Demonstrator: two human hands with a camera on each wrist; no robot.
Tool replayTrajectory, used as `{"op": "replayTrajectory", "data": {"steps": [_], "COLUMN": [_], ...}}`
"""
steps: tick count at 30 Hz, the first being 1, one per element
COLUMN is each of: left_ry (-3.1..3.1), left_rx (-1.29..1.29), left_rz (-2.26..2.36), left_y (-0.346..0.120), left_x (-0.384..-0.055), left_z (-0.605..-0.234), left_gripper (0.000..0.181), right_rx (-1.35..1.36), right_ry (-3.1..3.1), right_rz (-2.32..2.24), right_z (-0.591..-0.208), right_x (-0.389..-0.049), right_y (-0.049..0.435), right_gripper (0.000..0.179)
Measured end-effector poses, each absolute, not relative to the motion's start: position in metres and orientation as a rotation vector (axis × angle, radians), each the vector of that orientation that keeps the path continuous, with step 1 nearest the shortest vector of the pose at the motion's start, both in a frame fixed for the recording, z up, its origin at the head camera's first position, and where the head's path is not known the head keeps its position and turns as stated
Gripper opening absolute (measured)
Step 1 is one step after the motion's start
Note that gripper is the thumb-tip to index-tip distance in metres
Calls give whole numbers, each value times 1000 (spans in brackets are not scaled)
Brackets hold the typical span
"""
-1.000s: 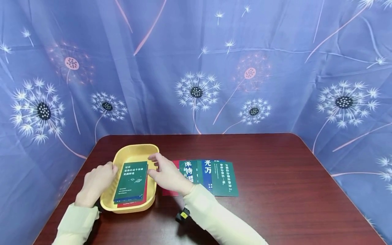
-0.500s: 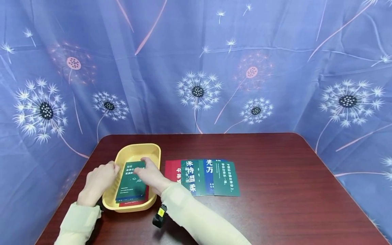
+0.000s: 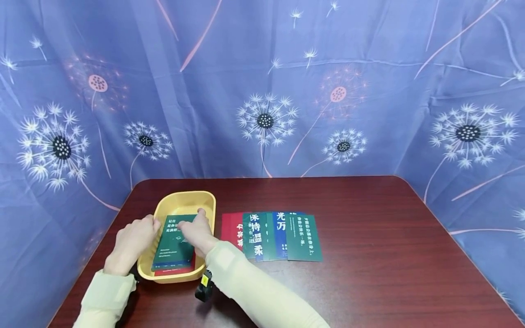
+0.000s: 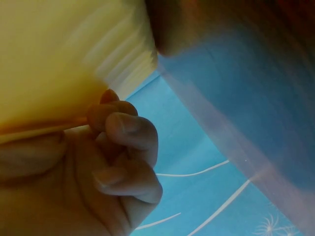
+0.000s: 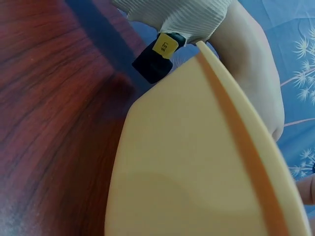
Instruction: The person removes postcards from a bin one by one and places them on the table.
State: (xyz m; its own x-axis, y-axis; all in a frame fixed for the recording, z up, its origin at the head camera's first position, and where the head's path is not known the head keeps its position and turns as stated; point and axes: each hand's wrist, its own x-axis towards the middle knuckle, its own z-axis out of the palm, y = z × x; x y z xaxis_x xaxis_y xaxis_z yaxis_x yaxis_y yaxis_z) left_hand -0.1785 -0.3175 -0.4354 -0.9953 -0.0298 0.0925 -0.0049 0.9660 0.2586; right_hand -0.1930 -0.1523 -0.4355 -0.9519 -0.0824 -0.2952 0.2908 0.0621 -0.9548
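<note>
A yellow plastic tray (image 3: 186,206) stands at the left of the table, holding a stack of printed cards. On top of the stack lies a green card (image 3: 170,253) with white writing, and a red card (image 3: 174,271) shows at its lower edge. My left hand (image 3: 133,243) grips the tray's left wall, its curled fingers (image 4: 135,132) showing in the left wrist view. My right hand (image 3: 198,233) reaches over the right rim, thumb on the green card's face and fingers at its right edge, pinching the stack. The tray's outer wall (image 5: 172,162) hides that hand's fingers in the right wrist view.
Right of the tray, several overlapping cards lie in a row: a red card (image 3: 231,228), green cards (image 3: 305,243) and a blue card (image 3: 280,232). The dark wood table (image 3: 389,237) backs onto a blue dandelion curtain (image 3: 205,114). A black wrist camera (image 3: 203,287) hangs below the right cuff.
My right hand has moved left from the tray's right rim onto the stack. The stack has shifted slightly left inside the tray. My left hand stays on the tray wall.
</note>
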Motion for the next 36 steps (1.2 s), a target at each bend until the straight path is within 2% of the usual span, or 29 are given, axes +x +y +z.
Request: {"op": "replayTrajectory", "data": {"steps": [6,11,20,28,36], "left_ry": [-3005,-3004,-3017,-3030,-3038], "left_rx": [8,8,19,18,33], "left_rz": [-385,-393,-383,-384,-372], "left_y": [-317,-317,-318,-318,-318], "left_x": [-178,-177,-179,-178,-179], "left_z": [-434,-436,-436,-432,-435], "left_gripper": [36,35,36,36,36], "right_rx": [241,143,98,6,-133], "right_ry": [1902,2041,2239,2136,2133], "right_rz": [-2098,-1918,-1817,-1830,-1802], "right_z": [-436,-437,-436,-423,-411], "right_x": [-195,-195,-196,-196,-202], "right_y": [-155,-155,-154,-145,-127], "right_gripper": [75,71,29,3,24]}}
